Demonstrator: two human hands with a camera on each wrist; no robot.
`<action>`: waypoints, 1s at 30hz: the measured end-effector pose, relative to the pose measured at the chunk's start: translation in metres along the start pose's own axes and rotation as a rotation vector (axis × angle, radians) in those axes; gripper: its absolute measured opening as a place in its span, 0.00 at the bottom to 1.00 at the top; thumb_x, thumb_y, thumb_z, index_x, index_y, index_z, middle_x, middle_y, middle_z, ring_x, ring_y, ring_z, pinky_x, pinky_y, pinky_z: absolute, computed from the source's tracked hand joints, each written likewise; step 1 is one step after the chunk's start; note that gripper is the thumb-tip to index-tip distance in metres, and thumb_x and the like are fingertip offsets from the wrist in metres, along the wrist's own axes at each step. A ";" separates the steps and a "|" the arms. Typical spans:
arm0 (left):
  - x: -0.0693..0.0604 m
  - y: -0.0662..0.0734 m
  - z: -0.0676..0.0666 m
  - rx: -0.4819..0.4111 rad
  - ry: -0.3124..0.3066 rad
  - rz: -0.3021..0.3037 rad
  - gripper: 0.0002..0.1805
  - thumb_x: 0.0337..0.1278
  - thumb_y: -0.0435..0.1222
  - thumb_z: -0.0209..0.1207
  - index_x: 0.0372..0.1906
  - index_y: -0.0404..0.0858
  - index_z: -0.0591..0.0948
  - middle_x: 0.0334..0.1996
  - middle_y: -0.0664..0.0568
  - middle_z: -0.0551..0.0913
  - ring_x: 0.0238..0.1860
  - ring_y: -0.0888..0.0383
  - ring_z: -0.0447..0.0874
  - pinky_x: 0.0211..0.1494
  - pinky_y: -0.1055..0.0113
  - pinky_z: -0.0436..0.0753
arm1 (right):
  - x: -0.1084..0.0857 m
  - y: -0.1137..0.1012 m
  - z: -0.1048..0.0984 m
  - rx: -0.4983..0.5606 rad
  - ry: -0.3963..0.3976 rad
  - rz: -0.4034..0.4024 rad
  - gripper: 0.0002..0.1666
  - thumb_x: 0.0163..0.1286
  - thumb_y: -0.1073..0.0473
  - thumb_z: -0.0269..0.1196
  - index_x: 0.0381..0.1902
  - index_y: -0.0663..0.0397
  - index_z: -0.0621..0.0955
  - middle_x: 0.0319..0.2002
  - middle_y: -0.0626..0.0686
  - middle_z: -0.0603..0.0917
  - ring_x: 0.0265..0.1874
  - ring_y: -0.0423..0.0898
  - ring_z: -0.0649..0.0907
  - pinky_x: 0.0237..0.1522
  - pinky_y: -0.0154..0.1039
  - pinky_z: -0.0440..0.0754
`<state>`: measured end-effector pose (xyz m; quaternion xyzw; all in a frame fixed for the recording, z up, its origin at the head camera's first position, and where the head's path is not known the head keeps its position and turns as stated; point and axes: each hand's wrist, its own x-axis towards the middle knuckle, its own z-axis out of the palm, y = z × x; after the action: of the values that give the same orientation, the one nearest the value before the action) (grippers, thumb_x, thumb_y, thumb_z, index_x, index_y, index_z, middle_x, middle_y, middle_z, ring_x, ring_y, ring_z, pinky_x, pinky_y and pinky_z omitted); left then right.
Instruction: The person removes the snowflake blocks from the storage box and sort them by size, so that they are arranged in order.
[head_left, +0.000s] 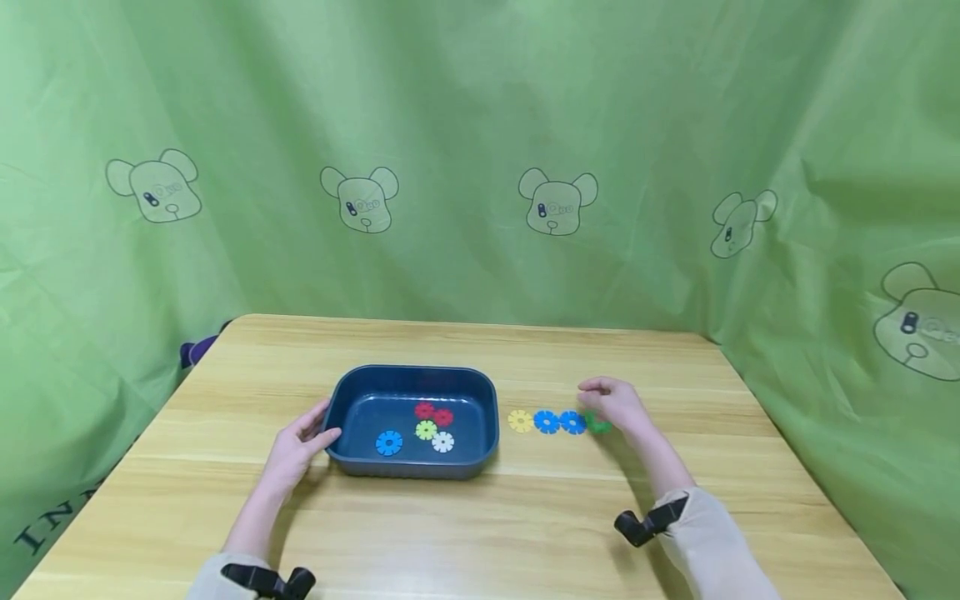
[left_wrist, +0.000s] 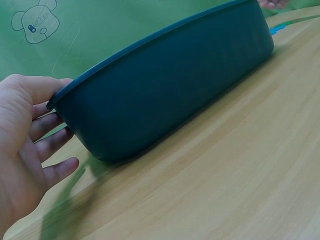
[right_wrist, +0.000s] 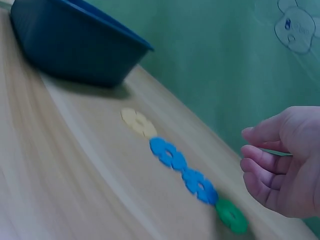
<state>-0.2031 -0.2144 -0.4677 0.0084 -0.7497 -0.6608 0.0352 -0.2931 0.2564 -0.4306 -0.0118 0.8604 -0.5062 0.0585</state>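
Note:
At the left end of the dark blue plastic basin point(head_left: 412, 468), my left hand point(head_left: 295, 450) pinches the rim, thumb over the edge and fingers outside. Inside the basin lie several notched plastic discs: a blue disc point(head_left: 388, 442), a white disc point(head_left: 443, 442), a yellow-green disc point(head_left: 426, 430) and two red discs point(head_left: 424, 410). To its right, a row on the table runs from a yellow disc point(right_wrist: 138, 123) through two blue discs point(right_wrist: 168, 153) to a green disc point(right_wrist: 231, 216). My right hand point(head_left: 617, 404) hovers above the green end, fingers loosely bent, holding nothing.
The wooden table point(head_left: 450, 533) carries the basin and the disc row. Behind and beside it hangs a green curtain point(head_left: 450, 275) printed with bear heads. A purple object point(head_left: 197, 350) shows past the table's left edge. Each wrist wears a black camera mount point(head_left: 651, 521).

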 end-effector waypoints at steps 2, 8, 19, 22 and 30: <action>0.000 0.000 0.000 0.000 0.000 -0.001 0.32 0.57 0.28 0.58 0.66 0.27 0.62 0.64 0.34 0.64 0.63 0.43 0.63 0.48 0.84 0.69 | 0.000 -0.008 0.005 0.021 -0.010 -0.010 0.23 0.65 0.62 0.59 0.54 0.73 0.72 0.41 0.59 0.79 0.45 0.58 0.77 0.47 0.48 0.78; 0.001 0.001 -0.001 0.010 0.001 0.001 0.31 0.57 0.28 0.58 0.66 0.28 0.63 0.64 0.35 0.64 0.63 0.44 0.63 0.48 0.84 0.69 | 0.003 -0.028 0.020 0.111 -0.045 -0.012 0.24 0.65 0.62 0.59 0.54 0.73 0.71 0.41 0.58 0.80 0.48 0.61 0.76 0.52 0.52 0.75; 0.000 0.002 -0.002 0.031 -0.003 -0.005 0.31 0.57 0.30 0.58 0.66 0.28 0.63 0.63 0.34 0.66 0.63 0.44 0.64 0.48 0.84 0.68 | 0.000 -0.070 0.052 0.102 -0.104 -0.116 0.16 0.65 0.63 0.60 0.48 0.67 0.76 0.39 0.57 0.82 0.37 0.48 0.79 0.45 0.53 0.77; 0.000 0.003 -0.004 0.041 -0.013 -0.016 0.32 0.58 0.31 0.59 0.66 0.30 0.63 0.63 0.35 0.65 0.63 0.44 0.64 0.50 0.83 0.68 | 0.000 -0.082 0.064 0.111 -0.130 -0.138 0.17 0.64 0.64 0.60 0.48 0.69 0.76 0.38 0.58 0.82 0.36 0.48 0.79 0.43 0.52 0.77; 0.001 0.004 -0.008 0.118 -0.048 -0.021 0.34 0.58 0.35 0.60 0.68 0.32 0.61 0.64 0.36 0.64 0.64 0.44 0.63 0.61 0.63 0.66 | -0.001 -0.109 0.100 0.102 -0.204 -0.167 0.17 0.62 0.65 0.61 0.48 0.71 0.77 0.36 0.55 0.83 0.34 0.45 0.80 0.40 0.48 0.79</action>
<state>-0.2036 -0.2216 -0.4631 0.0025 -0.7878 -0.6159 0.0097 -0.2856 0.1166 -0.3837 -0.1318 0.8190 -0.5487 0.1041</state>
